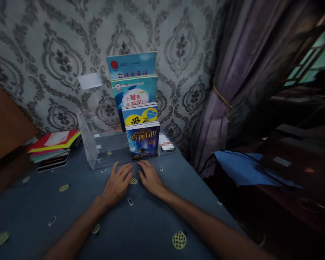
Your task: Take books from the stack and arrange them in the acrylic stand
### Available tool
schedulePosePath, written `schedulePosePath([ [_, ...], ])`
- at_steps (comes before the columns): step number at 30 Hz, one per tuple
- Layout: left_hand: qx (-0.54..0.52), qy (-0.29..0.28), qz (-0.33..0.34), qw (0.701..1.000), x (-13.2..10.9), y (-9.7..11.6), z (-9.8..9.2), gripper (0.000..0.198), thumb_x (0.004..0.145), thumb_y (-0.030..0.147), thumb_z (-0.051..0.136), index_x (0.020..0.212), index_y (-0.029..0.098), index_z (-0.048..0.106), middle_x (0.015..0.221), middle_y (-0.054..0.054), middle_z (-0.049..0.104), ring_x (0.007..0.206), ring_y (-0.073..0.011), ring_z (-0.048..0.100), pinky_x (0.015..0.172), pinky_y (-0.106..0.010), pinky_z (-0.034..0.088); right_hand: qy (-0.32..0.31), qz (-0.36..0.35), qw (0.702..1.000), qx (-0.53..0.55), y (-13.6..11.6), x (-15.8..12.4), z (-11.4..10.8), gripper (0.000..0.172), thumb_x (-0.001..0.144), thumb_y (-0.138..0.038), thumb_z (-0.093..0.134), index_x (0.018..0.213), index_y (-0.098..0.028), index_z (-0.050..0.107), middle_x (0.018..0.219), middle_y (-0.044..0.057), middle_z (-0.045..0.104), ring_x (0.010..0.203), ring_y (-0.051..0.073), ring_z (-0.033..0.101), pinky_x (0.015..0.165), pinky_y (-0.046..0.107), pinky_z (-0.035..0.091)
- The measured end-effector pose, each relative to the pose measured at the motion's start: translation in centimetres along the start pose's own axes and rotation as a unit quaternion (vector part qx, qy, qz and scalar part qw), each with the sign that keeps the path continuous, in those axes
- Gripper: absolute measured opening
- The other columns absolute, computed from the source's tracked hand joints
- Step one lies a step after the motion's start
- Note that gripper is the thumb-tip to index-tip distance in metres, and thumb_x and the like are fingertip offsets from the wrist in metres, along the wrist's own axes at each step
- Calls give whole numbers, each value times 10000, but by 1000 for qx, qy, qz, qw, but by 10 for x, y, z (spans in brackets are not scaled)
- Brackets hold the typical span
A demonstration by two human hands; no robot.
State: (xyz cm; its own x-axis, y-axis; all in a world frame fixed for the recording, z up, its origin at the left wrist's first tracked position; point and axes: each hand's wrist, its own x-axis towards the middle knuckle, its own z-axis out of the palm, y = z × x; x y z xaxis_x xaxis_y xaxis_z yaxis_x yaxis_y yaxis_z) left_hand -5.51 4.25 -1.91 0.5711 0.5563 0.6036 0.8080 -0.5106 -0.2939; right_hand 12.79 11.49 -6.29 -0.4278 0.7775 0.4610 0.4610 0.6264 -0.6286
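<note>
The front book (144, 142) is showing a gold title too blurred to read; behind it, a yellow-and-blue book (140, 112) is showing "爱", a teal book (119, 94) "小鲤鱼跳龙门", the rearmost book (137, 62) a partly covered red "安徒生童话".

- Catching glints off the clear, stepped plastic rack (87, 142), smooth and glossy!
- Now across to the dark-blue, rectangular paper book (144, 142), smooth-covered.
- Then down to matt on the grey-blue, patterned table covering (32, 202).
</note>
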Motion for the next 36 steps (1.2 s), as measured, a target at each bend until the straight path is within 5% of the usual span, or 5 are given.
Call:
schedulePosePath([
  [5,-54,-76,-33,995,-6,4,7,271,947,49,451,1127,165,617,1251,-143,685,1235,-259,607,1104,-552,429,-16,-21,1000,-17,7,-2,1,456,913,-144,478,1339,-187,634,1361,141,645,1290,269,602,1129,494,480],
  [14,-119,-129,-83,981,-7,8,15,161,996,104,467,1067,175,592,1206,-105,641,1233,-238,564,1151,-533,378,-24,-40,999,-22,15,-4,-5,385,964,-243,478,1295,-192,668,1333,142,671,1245,274,637,1094,506,512],
  [22,-176,-197,-86,961,-20,-8,-1,181,1003,133,462,1109,170,605,1184,-93,651,1130,-239,592,1070,-452,447,-41,-26,999,-14,9,-1,-13,351,975,-300,488,1232,-190,699,1309,146,686,1213,277,661,1072,494,528],
  [36,-133,-112,-129,976,-103,-75,-13,339,963,74,412,1206,196,614,1249,-97,672,1142,-230,628,1007,-409,501,-51,16,998,-25,6,1,-17,367,968,-359,491,1208,-201,719,1321,146,687,1227,290,656,1075,519,520],
])
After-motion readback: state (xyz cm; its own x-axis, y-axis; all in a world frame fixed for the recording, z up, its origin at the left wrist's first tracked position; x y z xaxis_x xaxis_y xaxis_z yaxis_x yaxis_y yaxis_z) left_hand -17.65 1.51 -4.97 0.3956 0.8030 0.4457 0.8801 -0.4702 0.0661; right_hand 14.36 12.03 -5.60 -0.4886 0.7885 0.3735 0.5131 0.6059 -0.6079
